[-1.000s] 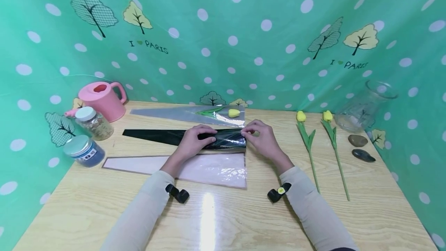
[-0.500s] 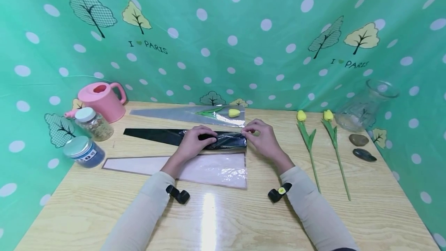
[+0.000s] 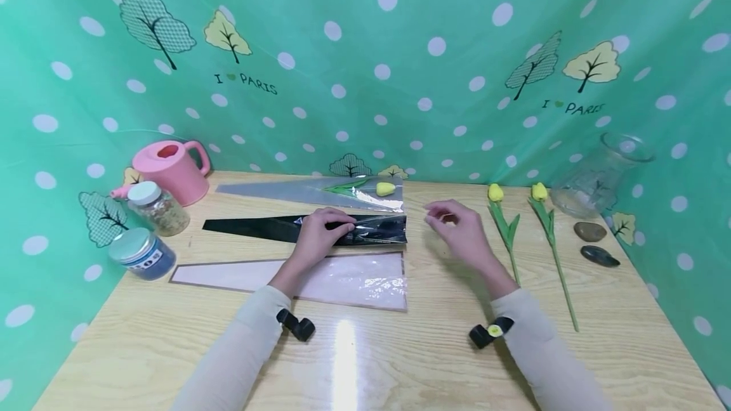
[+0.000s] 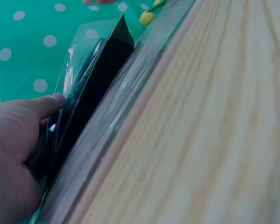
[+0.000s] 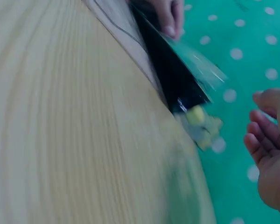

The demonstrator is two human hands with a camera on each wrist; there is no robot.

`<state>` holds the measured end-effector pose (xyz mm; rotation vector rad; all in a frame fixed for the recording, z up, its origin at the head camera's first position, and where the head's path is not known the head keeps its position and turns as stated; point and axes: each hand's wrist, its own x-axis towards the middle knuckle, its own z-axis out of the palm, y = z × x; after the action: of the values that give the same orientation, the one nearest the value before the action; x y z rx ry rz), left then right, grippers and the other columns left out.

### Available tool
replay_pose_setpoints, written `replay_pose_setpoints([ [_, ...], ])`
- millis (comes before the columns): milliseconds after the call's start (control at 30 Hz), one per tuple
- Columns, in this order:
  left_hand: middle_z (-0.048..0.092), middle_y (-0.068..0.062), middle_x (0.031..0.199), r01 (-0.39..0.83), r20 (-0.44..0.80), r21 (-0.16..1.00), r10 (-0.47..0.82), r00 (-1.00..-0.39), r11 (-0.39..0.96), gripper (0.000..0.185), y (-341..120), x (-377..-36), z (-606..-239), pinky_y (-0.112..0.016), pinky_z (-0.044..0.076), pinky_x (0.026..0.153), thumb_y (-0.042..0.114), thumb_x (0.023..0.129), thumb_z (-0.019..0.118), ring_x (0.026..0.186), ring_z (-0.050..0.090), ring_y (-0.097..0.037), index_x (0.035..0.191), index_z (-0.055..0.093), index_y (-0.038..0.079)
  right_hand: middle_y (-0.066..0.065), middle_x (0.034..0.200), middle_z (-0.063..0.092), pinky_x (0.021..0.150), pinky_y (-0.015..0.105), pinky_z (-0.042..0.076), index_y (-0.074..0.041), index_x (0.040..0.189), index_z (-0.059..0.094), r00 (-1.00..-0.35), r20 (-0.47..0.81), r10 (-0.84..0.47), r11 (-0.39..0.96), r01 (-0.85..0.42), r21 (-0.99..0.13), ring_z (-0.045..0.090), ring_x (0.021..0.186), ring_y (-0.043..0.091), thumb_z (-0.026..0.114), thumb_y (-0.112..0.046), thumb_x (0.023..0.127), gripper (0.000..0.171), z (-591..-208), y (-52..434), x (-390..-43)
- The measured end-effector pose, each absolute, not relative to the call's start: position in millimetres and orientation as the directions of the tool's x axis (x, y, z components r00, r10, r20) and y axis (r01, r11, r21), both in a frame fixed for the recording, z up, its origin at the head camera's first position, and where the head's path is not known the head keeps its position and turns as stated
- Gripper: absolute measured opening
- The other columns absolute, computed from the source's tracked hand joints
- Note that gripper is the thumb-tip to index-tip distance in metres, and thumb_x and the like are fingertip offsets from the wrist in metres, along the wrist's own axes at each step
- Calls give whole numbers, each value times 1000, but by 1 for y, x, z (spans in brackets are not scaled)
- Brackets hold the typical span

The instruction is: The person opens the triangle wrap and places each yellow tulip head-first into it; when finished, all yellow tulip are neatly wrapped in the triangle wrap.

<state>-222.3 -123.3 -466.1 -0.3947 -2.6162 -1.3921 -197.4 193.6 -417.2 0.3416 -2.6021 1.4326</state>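
Note:
My left hand (image 3: 333, 228) grips a long black flower sleeve (image 3: 257, 228) near its wide end on the wooden table (image 3: 400, 360). In the left wrist view the thumb (image 4: 44, 105) lies against the sleeve (image 4: 100, 79), whose clear front layer stands lifted. My right hand (image 3: 444, 217) hovers just right of the sleeve's mouth, fingers loosely curled and holding nothing; it shows in the right wrist view as well (image 5: 269, 149). Two yellow tulips (image 3: 502, 224) (image 3: 545, 221) lie side by side to its right.
A clear sleeve (image 3: 285, 190) with a yellow tulip inside lies behind the black one, a pink-tinted sleeve (image 3: 348, 279) in front. At the left stand a pink watering can (image 3: 171, 170) and two jars (image 3: 157, 208) (image 3: 139, 252). A glass vase (image 3: 599, 176) and two stones (image 3: 589, 231) are at the right.
My right hand has let go of the black sleeve's mouth and moved right toward the tulips. The left hand stays on the sleeve.

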Motion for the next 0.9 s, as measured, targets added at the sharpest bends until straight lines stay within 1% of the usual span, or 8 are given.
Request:
replay_pose_setpoints([
  [133, 77, -2, 110, 300, 257, 791, 155, -954, 534, 13, -124, -223, -468, -44, 51, 107, 22, 92, 80, 113, 69, -24, 104, 84, 20, 14, 107, 74, 82, 9, 52, -4, 125, 70, -960, 279, -17, 545, -243, -803, 64, 92, 0, 74, -14, 96, 31, -415, 230, -184],
  [233, 77, -2, 111, 301, 262, 789, 150, -953, 535, 12, -124, -224, -468, -44, 51, 107, 22, 92, 80, 113, 69, -24, 103, 84, 20, 15, 107, 73, 79, 7, 53, -3, 129, 67, -965, 254, 73, 562, -170, -810, 63, 88, -6, 75, -14, 96, 36, -417, 256, -171],
  [433, 77, -3, 112, 301, 264, 797, 145, -953, 524, 11, -125, -224, -467, -44, 51, 107, 21, 92, 79, 115, 69, -24, 103, 84, 19, 6, 108, 71, 75, 8, 52, -4, 138, 61, -971, 138, 197, 624, 15, -781, 60, 87, -9, 73, -28, 98, 48, -422, 298, -140],
  [567, 77, -3, 112, 296, 261, 802, 142, -955, 518, 11, -125, -224, -467, -44, 51, 107, 21, 92, 79, 115, 69, -24, 103, 84, 19, 10, 110, 72, 69, 12, 54, -3, 140, 58, -969, 85, 233, 660, 93, -745, 59, 83, -12, 72, -30, 98, 52, -430, 314, -125],
  [633, 77, -3, 112, 297, 261, 803, 143, -955, 517, 12, -125, -224, -467, -44, 51, 107, 20, 92, 80, 115, 69, -25, 103, 84, 18, 15, 111, 73, 65, 15, 54, -1, 141, 56, -971, 58, 231, 690, 122, -714, 59, 81, -9, 73, -29, 97, 55, -435, 317, -120],
  [700, 77, -3, 112, 299, 263, 801, 145, -954, 519, 12, -125, -224, -467, -45, 51, 107, 19, 92, 80, 115, 69, -25, 104, 84, 18, 17, 108, 74, 63, 18, 53, 3, 141, 55, -974, 47, 221, 734, 134, -666, 61, 80, -3, 75, -27, 96, 58, -439, 316, -117],
  [800, 77, -3, 112, 295, 259, 800, 143, -955, 522, 12, -125, -224, -467, -45, 51, 107, 20, 92, 80, 115, 69, -25, 103, 84, 19, 17, 100, 75, 69, 27, 51, 10, 138, 54, -981, 62, 185, 799, 114, -590, 65, 78, 9, 77, -22, 93, 60, -442, 310, -115],
  [900, 77, -3, 112, 291, 256, 801, 140, -957, 523, 12, -125, -224, -467, -44, 51, 107, 20, 92, 80, 115, 68, -25, 103, 84, 19, 16, 91, 75, 72, 38, 51, 14, 132, 57, -983, 105, 154, 841, 74, -536, 69, 75, 18, 76, -14, 91, 53, -441, 302, -115],
])
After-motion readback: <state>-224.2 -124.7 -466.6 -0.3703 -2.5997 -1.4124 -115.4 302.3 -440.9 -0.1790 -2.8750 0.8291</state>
